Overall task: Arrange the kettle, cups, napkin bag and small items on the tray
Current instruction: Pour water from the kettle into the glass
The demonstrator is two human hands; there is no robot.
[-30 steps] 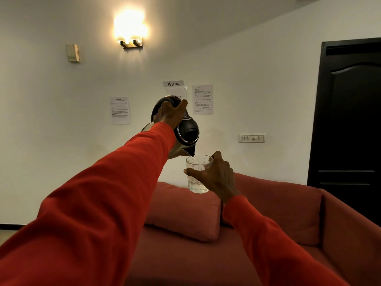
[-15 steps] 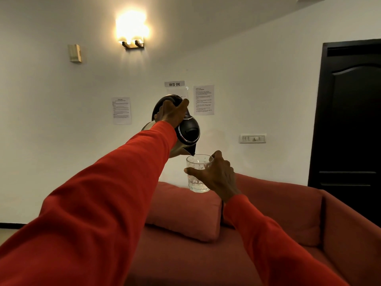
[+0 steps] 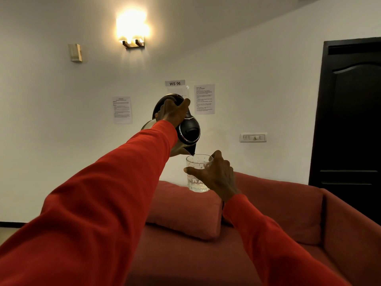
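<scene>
White wall, red sofa (image 3: 268, 213) behind. Left hand (image 3: 172, 112) grips kettle (image 3: 188, 133) handle, tipped so spout sits just over glass (image 3: 198, 174), which right hand (image 3: 216, 176) wraps upright beneath, likely to catch water. Tray unseen.

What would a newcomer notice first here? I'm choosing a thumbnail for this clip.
The eye lands mid-frame on the kettle, tipped by the left hand with its spout just over a clear glass that the right hand holds up in the air. Both red sleeves lead toward it. Next come the glowing wall lamp at upper left and the red sofa below.
</scene>
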